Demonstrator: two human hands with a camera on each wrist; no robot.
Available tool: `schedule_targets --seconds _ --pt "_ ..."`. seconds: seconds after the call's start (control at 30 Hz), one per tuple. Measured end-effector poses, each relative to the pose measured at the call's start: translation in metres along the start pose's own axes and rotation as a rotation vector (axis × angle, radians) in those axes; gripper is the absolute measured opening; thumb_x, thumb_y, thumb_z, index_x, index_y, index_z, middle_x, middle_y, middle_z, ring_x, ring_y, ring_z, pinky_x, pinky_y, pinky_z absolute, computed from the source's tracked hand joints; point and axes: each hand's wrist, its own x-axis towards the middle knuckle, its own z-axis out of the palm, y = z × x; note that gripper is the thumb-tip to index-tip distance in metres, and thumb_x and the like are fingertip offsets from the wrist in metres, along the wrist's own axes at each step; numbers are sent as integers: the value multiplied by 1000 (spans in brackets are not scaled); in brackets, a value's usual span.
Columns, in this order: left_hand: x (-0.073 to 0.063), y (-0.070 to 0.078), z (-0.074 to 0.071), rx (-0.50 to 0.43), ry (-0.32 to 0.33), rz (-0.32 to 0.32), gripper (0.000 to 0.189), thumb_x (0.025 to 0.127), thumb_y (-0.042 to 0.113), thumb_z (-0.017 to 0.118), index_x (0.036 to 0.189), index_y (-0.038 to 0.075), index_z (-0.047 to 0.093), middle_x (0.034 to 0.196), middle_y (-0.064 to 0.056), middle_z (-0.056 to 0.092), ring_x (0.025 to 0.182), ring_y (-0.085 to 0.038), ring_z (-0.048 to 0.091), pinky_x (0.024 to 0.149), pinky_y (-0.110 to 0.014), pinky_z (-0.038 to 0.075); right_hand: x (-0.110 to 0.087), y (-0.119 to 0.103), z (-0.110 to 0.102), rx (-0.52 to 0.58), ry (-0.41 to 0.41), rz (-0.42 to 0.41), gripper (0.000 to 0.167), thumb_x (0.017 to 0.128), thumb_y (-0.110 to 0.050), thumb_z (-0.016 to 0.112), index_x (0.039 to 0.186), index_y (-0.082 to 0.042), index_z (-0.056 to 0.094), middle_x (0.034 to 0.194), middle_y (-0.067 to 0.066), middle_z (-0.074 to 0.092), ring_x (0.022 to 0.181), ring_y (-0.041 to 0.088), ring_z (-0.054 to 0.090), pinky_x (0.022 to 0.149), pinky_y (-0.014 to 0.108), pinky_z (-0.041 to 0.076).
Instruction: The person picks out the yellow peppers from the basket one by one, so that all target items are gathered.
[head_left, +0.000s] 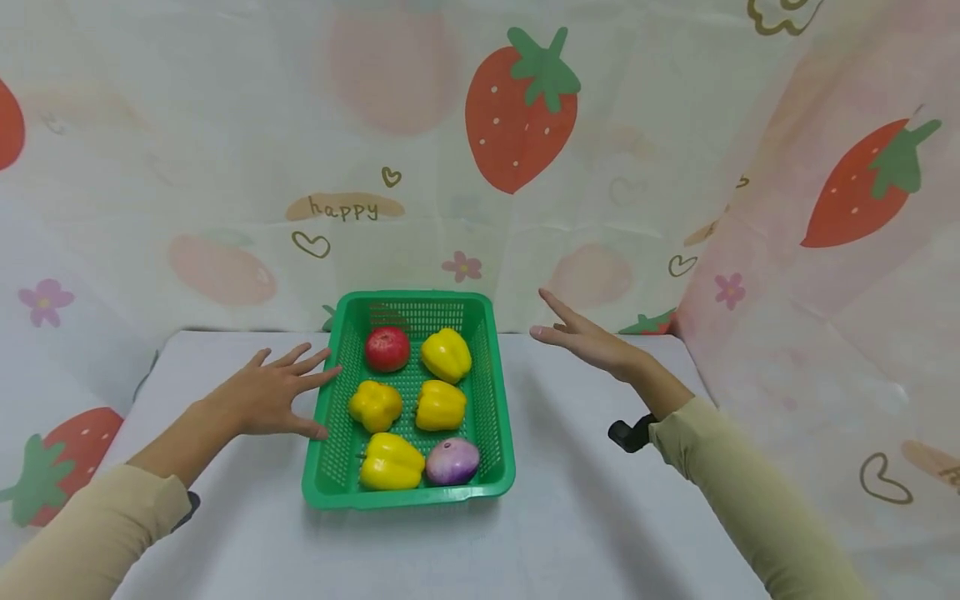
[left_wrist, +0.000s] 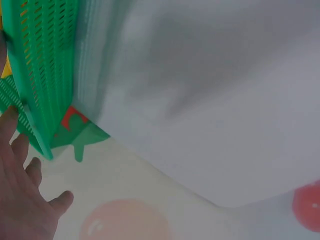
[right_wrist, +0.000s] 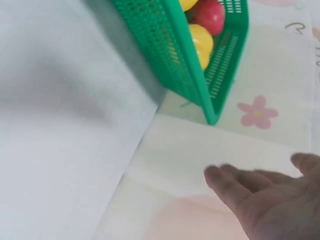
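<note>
A green plastic basket (head_left: 504,417) stands on the white table, holding several yellow bell peppers (head_left: 392,462), a red round fruit (head_left: 387,348) and a purple eggplant-like vegetable (head_left: 452,461). My left hand (head_left: 270,393) spreads its fingers beside the basket's left rim, the fingertips overlapping that rim in the head view. To the right of the basket, my right hand (head_left: 588,337) is held in the air with its fingers extended, apart from the basket. Neither hand holds anything. In the right wrist view, the right fingers (right_wrist: 227,187) stretch out below the basket's corner.
The white table (head_left: 570,517) runs back to a hanging cloth (head_left: 247,125) printed with strawberries, hearts and flowers. The same kind of cloth covers the right side (head_left: 847,350). Dark wrist straps show at both sleeves.
</note>
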Motion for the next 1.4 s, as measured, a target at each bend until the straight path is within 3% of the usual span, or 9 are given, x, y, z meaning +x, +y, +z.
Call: schedule_targets --seconds 0.2,0.47,0.8,1.0,1.4 --pt "3 -1 0 -53 -32 0 96 72 69 74 146 13 51 154 -20 40 142 -48 31 105 -77 23 16 -5 7 61 -144 61 87 95 -49 63 160 -35 8 167 5 8 151 28 17 117 53 28" --pt "10 -3 4 -69 -21 30 98 70 67 78 144 8 52 151 -23 43 139 -49 35 102 -76 28 36 -20 26 104 -255 45 88 93 -41 68 161 -31 13 166 6 15 149 27 26 111 51 38" --pt "11 -3 3 -45 -18 49 99 70 67 77 144 6 52 150 -24 44 138 -49 36 100 -75 32 57 -23 66 158 -285 34 90 92 -33 70 161 -26 14 165 9 17 146 32 32 112 54 36" --pt "10 -3 5 -51 -13 41 99 70 66 77 144 6 52 150 -24 44 139 -49 35 100 -73 35 72 -19 83 212 -294 100 89 92 -31 70 161 -20 15 165 14 17 147 36 27 111 59 35" --pt "9 -3 10 -64 4 47 98 69 66 78 143 7 53 149 -23 45 139 -49 36 98 -73 37 85 -13 109 206 -311 175 90 88 -32 76 160 -25 22 165 11 20 146 38 28 105 67 37"
